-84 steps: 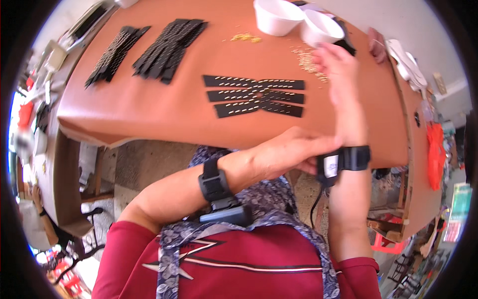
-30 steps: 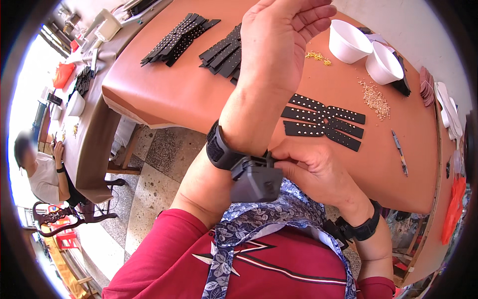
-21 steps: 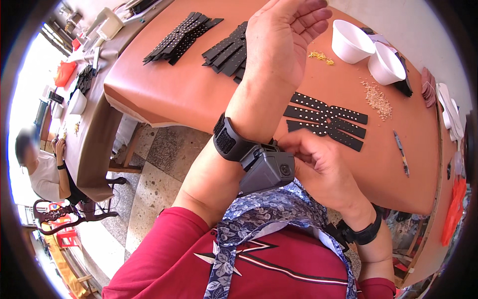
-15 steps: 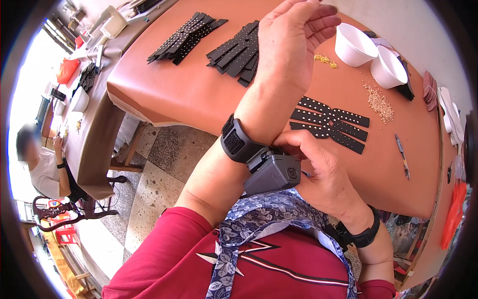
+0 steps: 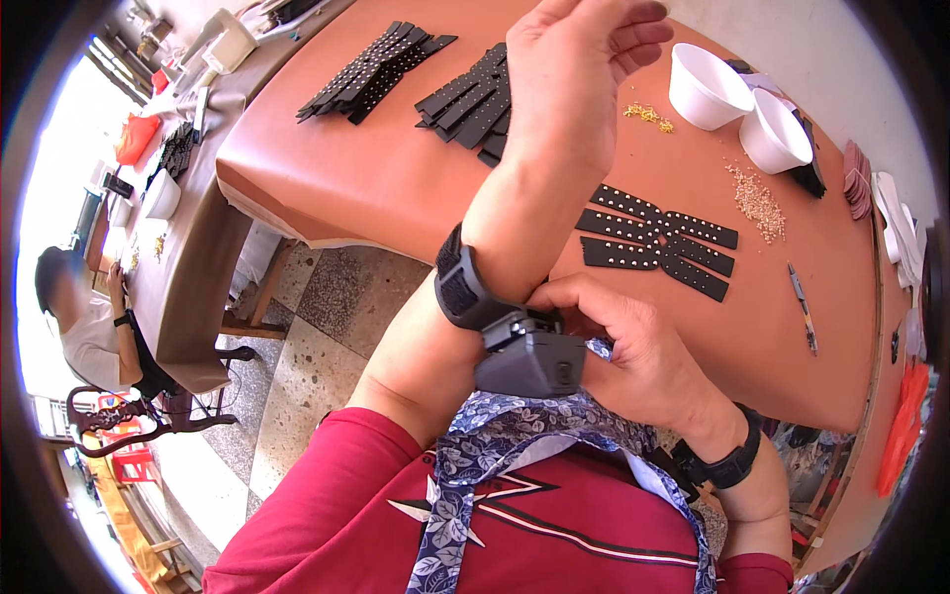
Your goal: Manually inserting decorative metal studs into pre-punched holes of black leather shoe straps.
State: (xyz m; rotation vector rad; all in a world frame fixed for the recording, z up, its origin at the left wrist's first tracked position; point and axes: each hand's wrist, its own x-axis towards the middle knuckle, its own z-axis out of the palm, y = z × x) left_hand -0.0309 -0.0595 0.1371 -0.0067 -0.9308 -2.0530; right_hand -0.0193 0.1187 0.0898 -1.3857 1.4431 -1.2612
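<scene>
My left arm is raised across the brown-topped table, and my left hand is up near the top edge, its fingers loosely bent with nothing seen in them. Around that forearm goes a black strap carrying a small black camera. My right hand grips the camera at its far right side, thumb and index finger bent around it; its other fingertips are partly hidden. Beyond the right hand lies a flat black studded strap piece with several strips. A second black band with a device sits on my right wrist.
Stacks of black studded strips lie at the far left of the table. Two white bowls, gold-coloured bits, small pale studs and a pen are at right. A person sits at another table on the left.
My left forearm and hand have shifted slightly left. The camera has turned and dropped a little on the forearm, and my right hand has moved slightly left with it.
</scene>
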